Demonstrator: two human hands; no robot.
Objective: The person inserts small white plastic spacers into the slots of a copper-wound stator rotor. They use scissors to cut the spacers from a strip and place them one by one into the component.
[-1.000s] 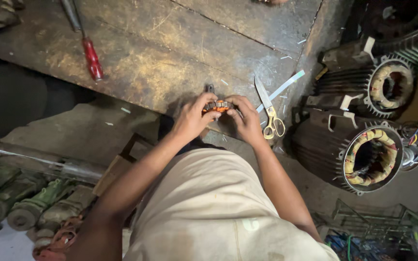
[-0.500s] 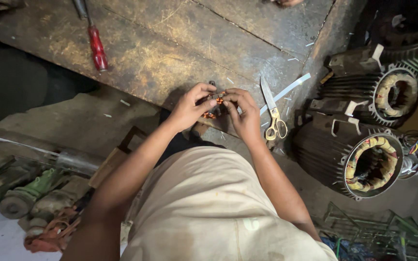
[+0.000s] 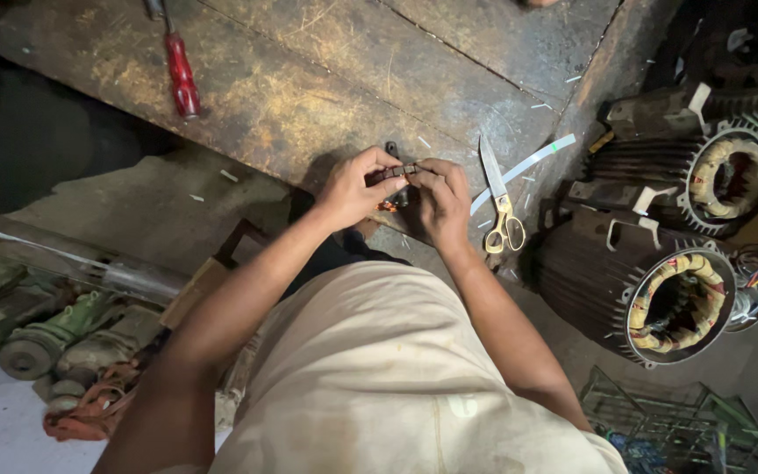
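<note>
The two motor housings [image 3: 660, 290] at the right hold copper windings inside their ribbed shells. At the edge of the surface [image 3: 326, 79], the left hand [image 3: 353, 189] and right hand [image 3: 440, 197] meet, fingers [image 3: 379, 167] pinched shut on a small dark part [image 3: 399, 173] held between the fingertips of both. Scissors [image 3: 500, 202] lie just right of the right hand; a red screwdriver [image 3: 182, 79] lies well apart.

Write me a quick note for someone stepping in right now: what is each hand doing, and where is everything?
Left hand and right hand together pinch a small dark part with orange bits at the worn workbench edge. Yellow-handled scissors lie just right of the right hand, beside a white strip. Red-handled screwdriver lies far left. Two open motor stators stand at right. How far the work has got cannot be told.
</note>
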